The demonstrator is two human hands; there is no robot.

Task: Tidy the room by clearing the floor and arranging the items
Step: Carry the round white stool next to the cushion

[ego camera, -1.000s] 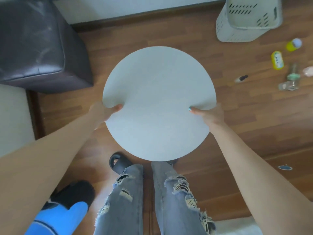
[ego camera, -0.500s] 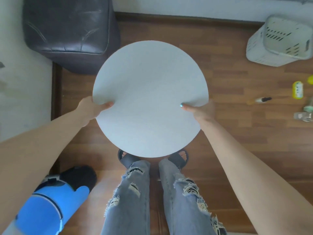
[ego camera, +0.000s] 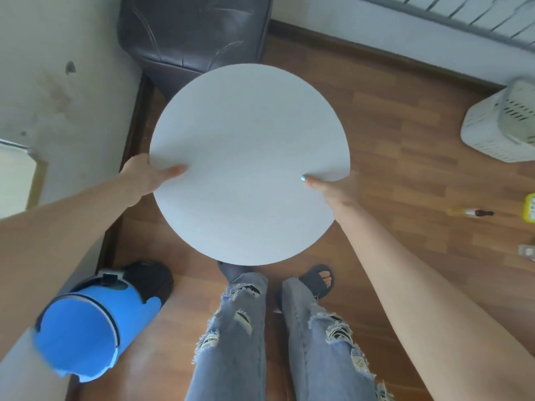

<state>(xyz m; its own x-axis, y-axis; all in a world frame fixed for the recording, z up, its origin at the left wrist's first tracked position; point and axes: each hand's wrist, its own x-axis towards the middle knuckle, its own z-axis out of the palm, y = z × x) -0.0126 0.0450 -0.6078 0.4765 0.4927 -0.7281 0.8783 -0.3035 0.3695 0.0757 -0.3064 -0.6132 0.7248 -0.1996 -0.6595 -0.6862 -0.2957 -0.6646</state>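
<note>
Two hands hold a round white tabletop [ego camera: 249, 157] at frame center, over the wooden floor [ego camera: 405, 140]. The left hand [ego camera: 144, 176] pinches its left edge and the right hand [ego camera: 335, 188] its right edge. Both thumbs lie on top; the other fingers are hidden underneath. A dark ottoman [ego camera: 194, 30] sits just beyond, upper center.

Bright, soft daylight; wide-angle bend, soft edges.
The white table top [ego camera: 249, 157] is lit evenly with no glare, and the wooden floor [ego camera: 390, 146] is darker under its left side. A pale sheen lies on the boards left of the jeans [ego camera: 237, 342]. The blue bin [ego camera: 86, 328] in the lower left corner and the white basket [ego camera: 498, 123] at the right edge are smeared and soft. The forearms [ego camera: 419, 299] swell toward the bottom corners, and the skirting board [ego camera: 376, 55] bows.
</note>
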